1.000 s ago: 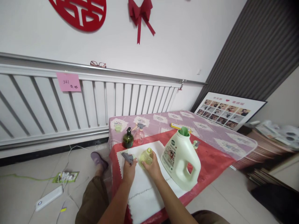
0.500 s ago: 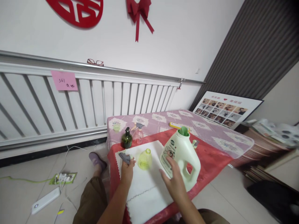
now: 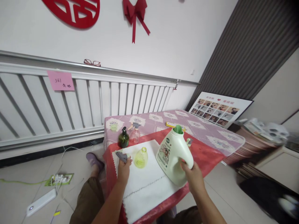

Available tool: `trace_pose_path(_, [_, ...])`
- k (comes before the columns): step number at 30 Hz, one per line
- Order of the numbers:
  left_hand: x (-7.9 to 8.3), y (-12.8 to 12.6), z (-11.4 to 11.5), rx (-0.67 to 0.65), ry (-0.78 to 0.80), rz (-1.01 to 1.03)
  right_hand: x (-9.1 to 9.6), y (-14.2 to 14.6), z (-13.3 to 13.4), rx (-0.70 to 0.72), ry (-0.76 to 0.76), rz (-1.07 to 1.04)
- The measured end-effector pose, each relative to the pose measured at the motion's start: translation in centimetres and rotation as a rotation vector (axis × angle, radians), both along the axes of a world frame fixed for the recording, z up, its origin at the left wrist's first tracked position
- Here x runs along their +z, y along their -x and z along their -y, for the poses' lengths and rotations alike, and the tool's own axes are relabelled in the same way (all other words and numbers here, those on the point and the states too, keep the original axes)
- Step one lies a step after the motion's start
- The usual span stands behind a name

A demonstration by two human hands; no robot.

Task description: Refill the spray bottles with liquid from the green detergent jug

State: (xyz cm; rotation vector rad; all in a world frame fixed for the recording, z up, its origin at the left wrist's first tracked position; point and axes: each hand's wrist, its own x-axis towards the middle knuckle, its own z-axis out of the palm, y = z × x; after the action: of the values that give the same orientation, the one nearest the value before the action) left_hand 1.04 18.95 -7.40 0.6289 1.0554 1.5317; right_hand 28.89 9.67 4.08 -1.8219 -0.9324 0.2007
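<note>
My left hand [image 3: 124,169] is closed around a grey spray trigger head [image 3: 121,156] at the left edge of a white cloth [image 3: 144,199]. Just right of it stands an open-necked yellow-green spray bottle [image 3: 141,158], with some liquid low inside. On the right side of the cloth is a big pale green detergent jug [image 3: 171,155] with an open mouth and a green spout inside. My right hand [image 3: 192,175] has its fingers wrapped round the jug's handle. Whether the jug's base is still on the cloth I cannot tell.
Behind the cloth stand a dark green pump bottle [image 3: 123,137] and a pink spray bottle [image 3: 135,134]. A small green cup [image 3: 114,126] sits at the back left corner. A yellow box [image 3: 174,125] lies behind the jug. A radiator [image 3: 98,99] runs along the wall.
My right hand has moved from the jug's front side to its handle and closed on it. My left hand keeps hold of the spray trigger head. The view has shifted slightly.
</note>
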Motion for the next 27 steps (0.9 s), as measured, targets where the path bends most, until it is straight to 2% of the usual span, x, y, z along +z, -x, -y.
trace_pose_path(5, [0.0, -0.1, 0.0, -0.002, 0.002, 0.002, 2.9, -0.8, -1.9, -0.029, 0.06, 0.032])
trace_pose_path(10, [-0.1, -0.1, 0.0, -0.006, -0.002, 0.008, 7.6, -2.2, -2.5, 0.062, 0.093, 0.129])
trace_pose_path(13, [-0.1, -0.2, 0.0, -0.009, -0.004, 0.01, 10.7, -2.9, -2.6, 0.129, 0.145, 0.26])
trace_pose_path(17, [-0.1, -0.1, 0.0, -0.018, -0.015, 0.012, 14.0, -2.8, -2.9, 0.221, 0.301, 0.507])
trace_pose_path(21, [-0.1, 0.0, 0.0, -0.029, -0.022, -0.001, 15.3, -2.4, -3.1, 0.288, 0.453, 0.74])
trace_pose_path(24, [0.0, 0.0, 0.0, -0.035, -0.03, -0.009, 15.2, -2.3, -3.1, 0.306, 0.582, 0.878])
trace_pose_path(27, [0.1, 0.0, 0.0, -0.039, -0.035, -0.009, 15.0, -2.0, -3.0, 0.331, 0.634, 0.936])
